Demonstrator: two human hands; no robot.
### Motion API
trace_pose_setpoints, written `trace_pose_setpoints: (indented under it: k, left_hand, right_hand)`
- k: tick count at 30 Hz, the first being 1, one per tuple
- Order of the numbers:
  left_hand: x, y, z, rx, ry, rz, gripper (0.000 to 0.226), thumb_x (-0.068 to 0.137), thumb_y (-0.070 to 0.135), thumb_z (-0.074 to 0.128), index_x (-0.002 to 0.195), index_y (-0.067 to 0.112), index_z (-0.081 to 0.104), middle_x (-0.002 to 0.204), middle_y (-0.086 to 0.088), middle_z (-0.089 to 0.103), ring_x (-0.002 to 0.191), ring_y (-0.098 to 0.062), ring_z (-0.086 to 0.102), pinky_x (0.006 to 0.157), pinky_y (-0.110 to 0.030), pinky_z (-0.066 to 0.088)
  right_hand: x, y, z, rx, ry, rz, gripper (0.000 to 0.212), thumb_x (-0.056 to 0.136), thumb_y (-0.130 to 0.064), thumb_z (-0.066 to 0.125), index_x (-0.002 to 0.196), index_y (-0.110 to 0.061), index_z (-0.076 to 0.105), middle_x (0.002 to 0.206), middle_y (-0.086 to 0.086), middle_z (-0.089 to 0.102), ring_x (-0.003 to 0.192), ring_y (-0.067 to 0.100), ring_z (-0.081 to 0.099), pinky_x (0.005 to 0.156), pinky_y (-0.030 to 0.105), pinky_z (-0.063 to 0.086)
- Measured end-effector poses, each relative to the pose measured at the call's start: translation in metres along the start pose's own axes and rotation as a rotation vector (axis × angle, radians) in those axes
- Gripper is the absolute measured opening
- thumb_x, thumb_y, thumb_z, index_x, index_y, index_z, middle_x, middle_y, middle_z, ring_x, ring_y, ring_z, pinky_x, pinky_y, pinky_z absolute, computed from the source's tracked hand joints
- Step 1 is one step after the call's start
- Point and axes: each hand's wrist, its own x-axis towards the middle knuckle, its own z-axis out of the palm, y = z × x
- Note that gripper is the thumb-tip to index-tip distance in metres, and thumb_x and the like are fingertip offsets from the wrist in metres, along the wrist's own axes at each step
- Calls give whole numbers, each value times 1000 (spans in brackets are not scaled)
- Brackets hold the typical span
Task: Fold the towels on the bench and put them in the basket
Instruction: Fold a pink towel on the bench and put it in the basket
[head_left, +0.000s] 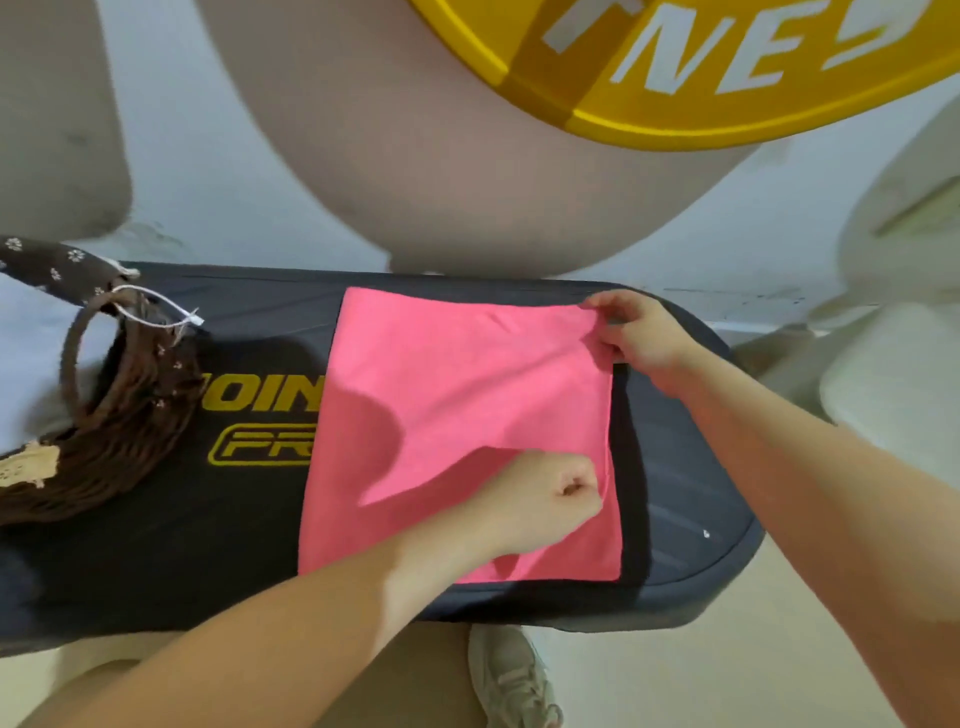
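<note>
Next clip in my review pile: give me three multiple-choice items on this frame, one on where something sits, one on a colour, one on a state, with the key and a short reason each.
1. Where is the basket on the bench?
A. at its left end
B. at its right end
C. under it

2. What colour is the towel?
A. blue
B. pink
C. white

3. What is the right hand doing?
A. hanging idle
B. pressing flat on the bench
C. pinching the towel's far right corner

Key: 1 A, the wicker basket rests on the bench left of the towel. 2 B, the cloth is plainly pink. 3 C, its fingers lift that corner, while the left hand grips the towel's near right edge.
</note>
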Motion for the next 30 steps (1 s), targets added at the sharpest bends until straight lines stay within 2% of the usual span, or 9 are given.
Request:
trace_pose_setpoints:
  k: [2,4,6,9,12,16,20,24,30]
  left_hand:
    - [11,-14,3,155,6,-58,29,92,34,42,70,16,50,69,-2,55,71,-23,53,69,-36,44]
    - [22,-33,-7,282,234,-9,38,87,45,33,77,15,54,75,-8,61,76,-31,59,71,-39,47]
    - [35,-51,-28,240,483,21,39,81,38,32,87,13,61,75,-15,62,73,-35,60,68,-39,47]
    - [52,-72,-67,267,655,68,40,76,18,32,93,-1,62,85,-20,62,78,-35,60,75,-39,42]
    - [64,-93,-96,483,685,80,45,72,12,30,97,-8,61,101,-28,61,93,-39,59,86,-41,42]
    - [70,-116,-116,712,647,-39,46,82,11,41,119,-14,52,129,-38,45,115,-52,48,100,-52,38]
    - [68,-121,-128,772,713,-89,37,91,11,46,121,-9,53,119,-33,54,108,-47,52,95,-50,40]
    - [63,-117,-141,942,792,-132,12,83,4,57,88,-6,62,84,-27,58,75,-43,57,63,-46,45]
    - [53,-116,-153,1048,707,-169,19,91,16,54,91,-3,56,91,-23,56,83,-39,55,64,-42,40]
  right_hand:
    - [7,20,1,-100,13,22,38,87,13,41,118,-3,56,87,1,53,80,16,51,58,22,43]
    - [16,31,3,-119,88,-23,27,88,5,46,108,-8,59,86,-2,56,87,18,51,64,24,44]
    - [24,35,7,-152,163,-74,19,89,-1,50,100,-15,58,93,0,59,89,17,53,73,28,45]
    - [28,34,10,-212,225,-102,32,88,-4,52,120,-10,53,98,0,55,91,14,50,78,22,38]
    - [35,28,11,-152,246,-83,31,86,-9,59,117,-7,58,93,1,57,89,15,53,69,23,39]
    - [44,24,11,-119,256,-37,8,83,-8,59,79,-13,64,75,0,62,75,15,57,58,19,42]
    - [46,23,11,-183,243,-29,21,80,-4,61,65,-18,57,66,-4,58,68,14,55,55,19,42]
    - [43,19,15,-420,232,-129,21,85,-5,57,103,-8,66,105,10,67,98,24,60,80,27,45]
    - [43,16,15,-649,191,-194,28,90,-17,56,117,-13,61,115,12,63,107,32,58,87,41,49]
